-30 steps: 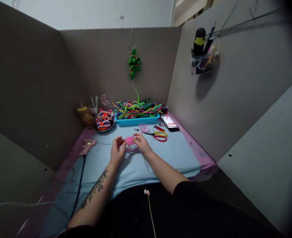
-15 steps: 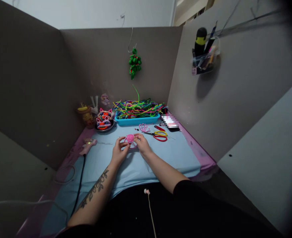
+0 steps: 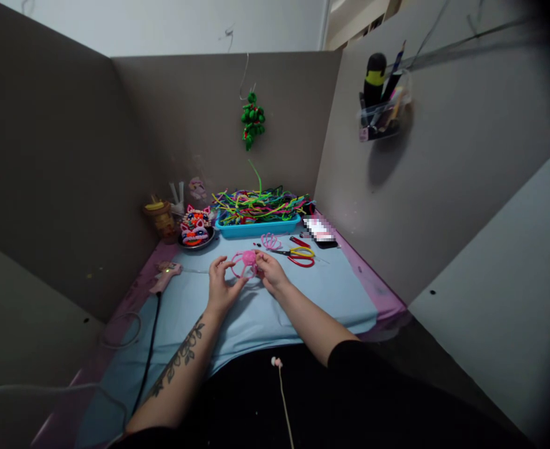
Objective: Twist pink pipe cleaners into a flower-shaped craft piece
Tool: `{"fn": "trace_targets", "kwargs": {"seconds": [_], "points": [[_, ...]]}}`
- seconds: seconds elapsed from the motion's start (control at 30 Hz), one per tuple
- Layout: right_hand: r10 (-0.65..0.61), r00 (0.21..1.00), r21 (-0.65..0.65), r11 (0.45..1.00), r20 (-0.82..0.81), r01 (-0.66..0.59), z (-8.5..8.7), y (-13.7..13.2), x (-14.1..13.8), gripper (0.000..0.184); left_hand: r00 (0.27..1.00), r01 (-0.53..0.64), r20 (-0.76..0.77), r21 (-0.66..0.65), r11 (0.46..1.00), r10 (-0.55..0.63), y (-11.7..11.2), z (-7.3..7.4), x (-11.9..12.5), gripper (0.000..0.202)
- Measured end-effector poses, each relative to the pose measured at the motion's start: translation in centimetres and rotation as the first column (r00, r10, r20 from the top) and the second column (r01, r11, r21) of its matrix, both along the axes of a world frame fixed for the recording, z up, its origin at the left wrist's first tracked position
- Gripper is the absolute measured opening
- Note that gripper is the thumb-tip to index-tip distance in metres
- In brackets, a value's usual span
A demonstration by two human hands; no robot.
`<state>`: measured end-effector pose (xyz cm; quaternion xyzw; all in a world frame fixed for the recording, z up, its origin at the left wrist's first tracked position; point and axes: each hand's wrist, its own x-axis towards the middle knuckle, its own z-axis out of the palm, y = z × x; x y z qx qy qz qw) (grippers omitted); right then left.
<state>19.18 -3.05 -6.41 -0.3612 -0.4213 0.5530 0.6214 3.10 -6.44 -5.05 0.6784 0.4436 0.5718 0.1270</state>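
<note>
The thin loops of the pink looped piece (image 3: pixel 249 256) could bend or slip if you tug unevenly or your right hand (image 3: pixel 271 272) loosens, since it seems to carry the hold. That hand pinches the piece's right side; your left hand (image 3: pixel 221 288) has thumb and fingers parted at the left loops, contact unclear. The piece sits between both hands, over the blue cloth (image 3: pixel 317 296), near the scissors (image 3: pixel 292 253).

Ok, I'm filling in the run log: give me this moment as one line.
right hand: holding pink looped piece | left hand: open, at its edge | on blue cloth: scissors | beyond: blue tray
</note>
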Motion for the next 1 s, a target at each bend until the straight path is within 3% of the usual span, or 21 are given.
{"fn": "trace_targets", "kwargs": {"seconds": [0.17, 0.47, 0.63, 0.83, 1.0], "points": [[0.005, 0.999, 0.073, 0.997, 0.033, -0.007, 0.4, -0.3, -0.1, 0.052, 0.996, -0.012, -0.086, 0.037, 0.999, 0.015, 0.1, -0.4, 0.0, 0.01], [-0.092, 0.986, 0.164, 0.984, 0.142, 0.068, 0.0, 0.1, 0.5, 0.046, 0.998, -0.06, 0.032, -0.055, 0.997, 0.062, 0.8, -0.6, -0.6, 0.005], [-0.152, 0.967, 0.17, 0.978, 0.206, 0.118, -0.2, 0.2, 0.7, 0.042, 0.988, -0.03, 0.144, -0.133, 0.991, 0.05, 0.3, -0.1, -0.6, 0.022], [-0.128, 0.936, 0.202, 0.977, 0.326, 0.063, -0.4, -0.4, -0.2, 0.032, 0.942, 0.199, 0.319, -0.278, 0.94, -0.105, -0.5, 0.3, 0.7, 0.053], [-0.161, 0.89, 0.259, 0.965, 0.427, 0.051, -0.1, -1.0, -0.6, 0.023, 0.863, 0.316, 0.488, -0.323, 0.892, -0.129, -0.1, 0.7, 0.9, 0.057]]}}
